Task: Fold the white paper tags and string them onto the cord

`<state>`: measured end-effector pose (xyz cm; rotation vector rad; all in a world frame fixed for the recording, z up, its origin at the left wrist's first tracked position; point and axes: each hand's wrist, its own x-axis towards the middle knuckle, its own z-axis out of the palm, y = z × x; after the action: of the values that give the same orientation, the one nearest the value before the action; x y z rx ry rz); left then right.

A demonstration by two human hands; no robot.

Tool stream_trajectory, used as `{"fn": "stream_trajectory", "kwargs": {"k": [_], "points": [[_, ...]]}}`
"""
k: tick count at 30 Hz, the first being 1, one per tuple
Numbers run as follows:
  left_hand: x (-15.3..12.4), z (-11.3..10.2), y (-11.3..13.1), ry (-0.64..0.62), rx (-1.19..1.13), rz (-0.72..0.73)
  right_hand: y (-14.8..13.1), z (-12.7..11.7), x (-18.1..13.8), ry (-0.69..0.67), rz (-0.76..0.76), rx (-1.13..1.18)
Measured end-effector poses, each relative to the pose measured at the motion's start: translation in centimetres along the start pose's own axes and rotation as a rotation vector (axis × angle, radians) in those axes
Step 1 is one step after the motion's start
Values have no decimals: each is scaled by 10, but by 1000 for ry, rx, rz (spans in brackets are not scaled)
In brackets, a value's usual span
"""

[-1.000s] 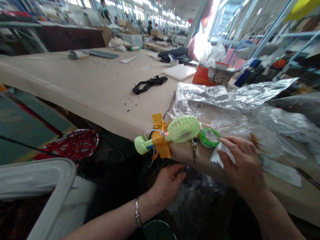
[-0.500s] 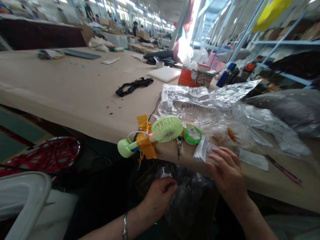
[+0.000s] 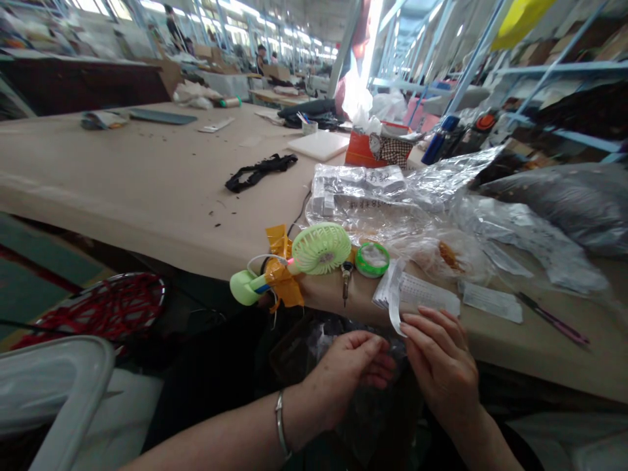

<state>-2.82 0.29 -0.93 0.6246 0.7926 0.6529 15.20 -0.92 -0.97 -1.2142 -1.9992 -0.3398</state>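
My right hand [image 3: 441,360] is at the table's front edge, its fingertips pinching the lower end of a white label strip [image 3: 394,304]. The strip curves up from a small stack of folded white labels [image 3: 381,292]. Beneath and behind those fingers lies a flat printed sheet [image 3: 429,294]. My left hand [image 3: 360,360], with a metal bangle on its wrist, hovers below the edge to the left of the right hand. Its thumb and fingers are curled together; anything between them is hidden. Below it, a dark bin with clear plastic scraps [image 3: 318,337] is partly covered.
A green handheld fan [image 3: 321,248] is taped at the edge, beside a soldering-iron-like tool [image 3: 346,284] and a green round tub [image 3: 371,260]. Clear plastic bags [image 3: 363,193] spread behind. Tweezers or slim scissors [image 3: 554,319] lie right. A red-filled basket [image 3: 105,304] stands left.
My left hand has moved right and up, closer to my right hand. The right hand has drawn slightly down, and the label strip's end now stretches from the stack to its fingertips.
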Motion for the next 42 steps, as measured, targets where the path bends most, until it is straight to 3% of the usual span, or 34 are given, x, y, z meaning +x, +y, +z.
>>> {"fn": "stream_trajectory", "kwargs": {"k": [3,5,10,15,20,25,29,32,37,42], "points": [[9,14,4,-72,-259,-30,-17,-7,-14,-54,-13,60],[15,21,6,-34,-317,-20,-24,-10,-21,-88,-26,85],[21,27,10,122,-219,-63,-7,-11,-19,-103,-19,54],[19,22,3,147,-57,-122,23,-8,1,-183,121,-305],[18,21,-1,137,-33,-138,30,-5,1,-229,63,-437],[15,22,4,92,-43,-194,35,-10,-5,-96,48,-258],[14,23,6,8,-98,-234,20,-19,-10,12,26,32],[13,25,7,-71,-166,-193,-1,-22,-15,-57,-31,223],[11,25,3,-161,-237,-176,-18,-19,-22,-135,-76,255],[11,25,-1,-86,-190,-190,-16,-21,-30,-202,-93,267]]}}
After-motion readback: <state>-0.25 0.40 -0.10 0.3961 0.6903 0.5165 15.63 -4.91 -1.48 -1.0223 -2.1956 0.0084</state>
